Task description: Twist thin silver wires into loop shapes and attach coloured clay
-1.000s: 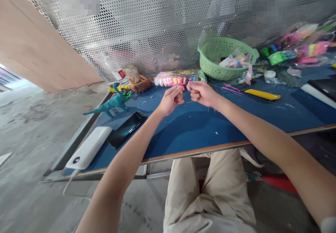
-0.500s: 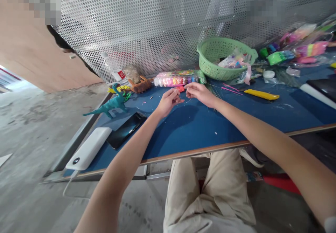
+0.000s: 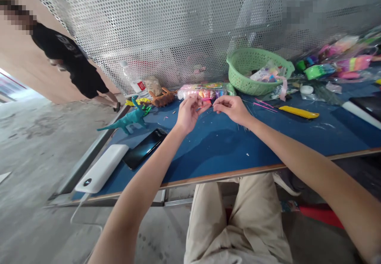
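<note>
My left hand (image 3: pixel 189 113) is raised over the blue table (image 3: pixel 208 149), its thumb and fingers pinched together; what they hold is too small to make out. My right hand (image 3: pixel 233 109) is just to its right, fingertips also closed in a pinch, facing the left hand across a narrow gap. A small orange-red piece (image 3: pixel 206 103) shows by the left fingertips; I cannot tell whether it is held. Behind the hands lies a clear pack of coloured clay (image 3: pixel 218 90), partly covered by them. Thin wires (image 3: pixel 244 128) lie below the right hand.
At left stand a teal dinosaur figure (image 3: pixel 131 119), a brown figure (image 3: pixel 163 97) and a bottle (image 3: pixel 130 75). A phone (image 3: pixel 144 149) and white power bank (image 3: pixel 102 168) lie nearer. To the right are a green basket (image 3: pixel 248 79) and yellow cutter (image 3: pixel 299 112). A person (image 3: pixel 68 57) stands far left.
My left hand has turned and lifted slightly. The thin strand seen between the hands earlier no longer shows clearly. A person has come into view at far left.
</note>
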Action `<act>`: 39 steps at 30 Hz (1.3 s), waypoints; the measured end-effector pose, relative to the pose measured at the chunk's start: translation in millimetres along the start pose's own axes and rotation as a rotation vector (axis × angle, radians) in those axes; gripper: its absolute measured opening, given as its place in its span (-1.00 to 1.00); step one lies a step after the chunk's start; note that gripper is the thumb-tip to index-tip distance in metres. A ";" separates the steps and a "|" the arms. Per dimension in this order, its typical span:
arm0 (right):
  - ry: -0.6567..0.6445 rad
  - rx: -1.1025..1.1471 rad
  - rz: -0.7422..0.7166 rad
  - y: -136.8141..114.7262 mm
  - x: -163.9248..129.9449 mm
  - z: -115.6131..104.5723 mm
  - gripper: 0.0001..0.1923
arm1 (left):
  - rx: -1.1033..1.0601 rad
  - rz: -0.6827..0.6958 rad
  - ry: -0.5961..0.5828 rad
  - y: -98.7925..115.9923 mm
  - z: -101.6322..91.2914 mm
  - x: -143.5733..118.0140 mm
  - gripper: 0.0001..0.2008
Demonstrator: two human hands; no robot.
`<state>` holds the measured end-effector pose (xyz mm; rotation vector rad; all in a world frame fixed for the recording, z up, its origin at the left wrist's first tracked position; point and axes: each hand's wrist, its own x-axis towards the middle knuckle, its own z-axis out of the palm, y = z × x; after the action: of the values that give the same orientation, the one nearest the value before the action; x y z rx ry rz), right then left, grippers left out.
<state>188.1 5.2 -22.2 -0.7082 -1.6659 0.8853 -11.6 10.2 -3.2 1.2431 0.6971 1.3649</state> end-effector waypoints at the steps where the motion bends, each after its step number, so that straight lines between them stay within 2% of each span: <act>1: 0.022 -0.002 -0.012 -1.8 0.1 0.1 -0.73 | 0.084 0.080 0.033 1.1 -1.4 0.0 -0.77; 4: 0.069 -0.018 -0.027 -4.9 0.9 -0.1 -0.67 | 0.496 0.412 0.220 6.6 -6.8 -3.4 -0.73; 5: 0.076 -0.023 -0.030 -5.1 1.2 -0.3 -0.66 | 0.675 0.515 0.265 9.0 -8.3 -5.5 -0.71; 6: 0.080 -0.027 -0.035 -4.9 1.6 -0.5 -0.65 | 0.856 0.590 0.261 11.3 -9.3 -7.7 -0.69; 8: 0.080 -0.038 -0.045 -3.7 2.4 -1.0 -0.64 | 1.130 0.678 0.152 14.7 -9.7 -11.6 -0.71; 11: 0.073 -0.085 -0.091 -1.6 3.5 -2.4 -0.65 | 1.288 0.730 -0.044 13.5 -7.4 -13.6 -0.71; 14: 0.081 -0.157 -0.149 -0.4 4.2 -4.4 -0.65 | 1.285 0.713 -0.165 7.9 -5.9 -11.6 -0.72; 17: 0.066 -0.180 -0.156 -0.3 4.9 -6.5 -0.63 | 1.228 0.666 -0.226 4.4 -6.7 -8.5 -0.77; 21: 0.013 -0.192 -0.174 -0.4 5.8 -8.7 -0.61 | 1.112 0.634 -0.254 4.2 -7.7 -6.2 -0.80; 25: -0.011 -0.257 -0.186 1.7 5.7 -9.1 -0.58 | 1.030 0.575 -0.235 4.0 -6.2 -7.0 -0.79; 27: 0.024 -0.316 -0.210 1.9 4.5 -10.2 -0.59 | 1.009 0.532 -0.238 3.5 -6.0 -7.4 -0.79; 30: 0.088 -0.484 -0.347 -1.6 2.6 -15.9 -0.49 | 0.994 0.473 -0.293 2.6 -8.3 -7.2 -0.80; 32: 0.017 -0.647 -0.471 -4.5 2.6 -22.1 -0.48 | 0.994 0.442 -0.330 1.3 -11.2 -6.1 -0.81; 35: -0.229 -0.831 -0.598 -2.0 5.7 -29.8 -0.67 | 1.015 0.393 -0.355 -2.6 -16.8 -3.3 -0.83; 37: -0.325 -0.912 -0.617 5.7 8.5 -30.9 -0.73 | 1.030 0.342 -0.373 -7.2 -20.9 -1.0 -0.84; 39: -0.358 -0.990 -0.602 15.7 10.4 -28.5 -0.73 | 1.027 0.278 -0.397 -12.8 -24.9 1.3 -0.86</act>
<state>213.3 28.0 -25.4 -0.6204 -2.4597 -0.3237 -30.4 20.1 -21.4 2.4149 1.0021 0.8914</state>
